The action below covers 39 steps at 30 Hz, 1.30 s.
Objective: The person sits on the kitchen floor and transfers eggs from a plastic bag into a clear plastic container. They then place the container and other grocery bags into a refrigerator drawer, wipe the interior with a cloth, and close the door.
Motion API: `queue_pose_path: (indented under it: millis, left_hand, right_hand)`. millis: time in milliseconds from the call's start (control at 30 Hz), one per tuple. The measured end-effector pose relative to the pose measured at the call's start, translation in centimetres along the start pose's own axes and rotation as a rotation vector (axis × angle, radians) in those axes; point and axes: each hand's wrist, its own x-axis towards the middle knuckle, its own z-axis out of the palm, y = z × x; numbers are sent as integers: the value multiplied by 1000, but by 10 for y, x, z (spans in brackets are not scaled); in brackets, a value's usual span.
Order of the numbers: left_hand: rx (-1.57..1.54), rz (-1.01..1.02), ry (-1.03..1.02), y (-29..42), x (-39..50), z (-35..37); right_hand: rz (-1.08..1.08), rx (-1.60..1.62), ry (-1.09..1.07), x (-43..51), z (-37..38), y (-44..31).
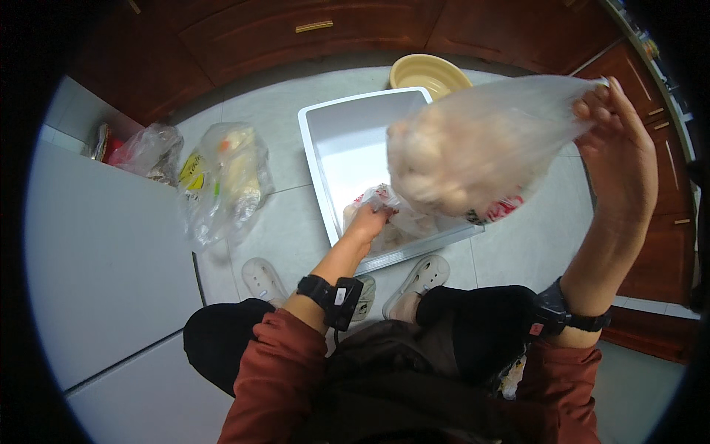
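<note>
My right hand (615, 133) is raised at the right and grips the gathered top of a translucent plastic bag (471, 150). Pale, lumpy contents fill the bag, which bears red and green print and looks slightly blurred. It hangs over the right part of a white plastic drawer bin (355, 133) on the floor. Inside the bin's near end, my left hand (369, 225) pinches the top of another plastic bag (407, 227) with red print. That bag's contents are hard to make out, and the raised bag hides part of the bin.
A yellow basin (427, 72) stands behind the bin. Left on the tiled floor lie a clear bag (227, 177) with yellowish contents and more bags (150, 150). Brown cabinets (310, 33) line the back; a pale panel (111, 250) borders the left. My shoes (424, 275) are close to the bin.
</note>
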Motion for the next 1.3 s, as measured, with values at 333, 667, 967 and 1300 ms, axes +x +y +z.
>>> queue_pose_path:
  millis: [333, 667, 967, 1300]
  left_hand:
    - [-230, -71, -148, 81, -11, 14]
    - [-162, -78, -154, 88, -7, 13]
    - [-485, -106, -302, 65, 8, -13]
    - [-858, -303, -256, 14, 28, -39]
  right_hand:
    - [-29, -147, -120, -16, -26, -11]
    - [53, -59, -205, -20, -26, -11]
    - [43, -112, -212, -20, 12, 14]
    - [283, 116, -238, -26, 49, 74]
